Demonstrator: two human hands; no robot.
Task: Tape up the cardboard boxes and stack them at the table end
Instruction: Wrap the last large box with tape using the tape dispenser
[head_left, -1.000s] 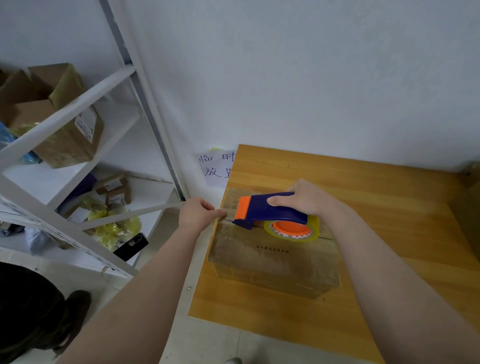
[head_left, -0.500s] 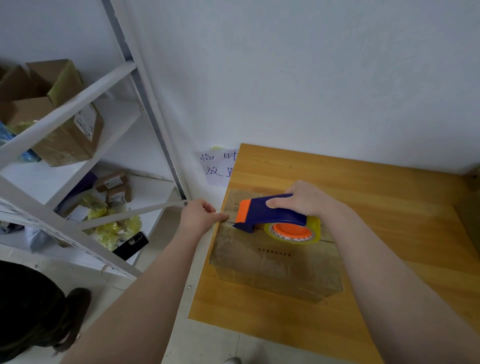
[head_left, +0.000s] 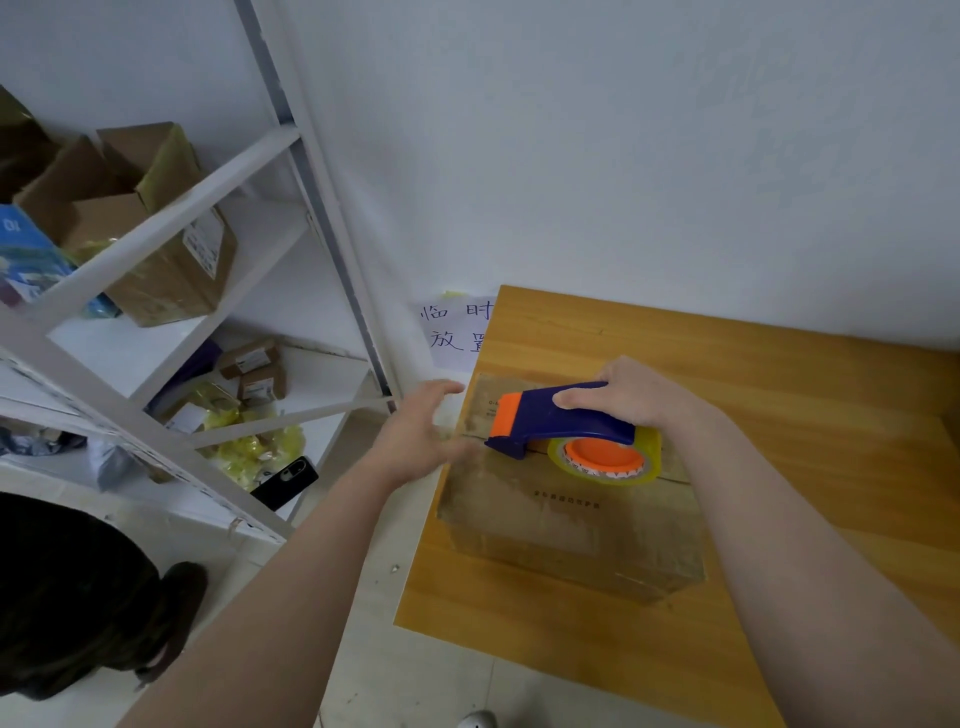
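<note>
A closed cardboard box (head_left: 566, 525) sits at the left end of the wooden table (head_left: 779, 395). My right hand (head_left: 631, 392) grips the blue handle of a tape dispenser (head_left: 558, 421), whose orange-cored tape roll and nose rest on the box's top seam. My left hand (head_left: 423, 434) is at the box's left edge, fingers spread and blurred, touching the edge near the seam end.
A white metal shelf rack (head_left: 171, 332) stands to the left with open cardboard boxes (head_left: 150, 249), small parcels and yellow bags. A black phone (head_left: 284, 482) lies on its lower shelf. A paper note (head_left: 457, 332) hangs on the wall behind the table corner.
My left hand has let go of its pinch at the box's left edge and opened its fingers. The dispenser and right hand stay at the same spot on the seam.
</note>
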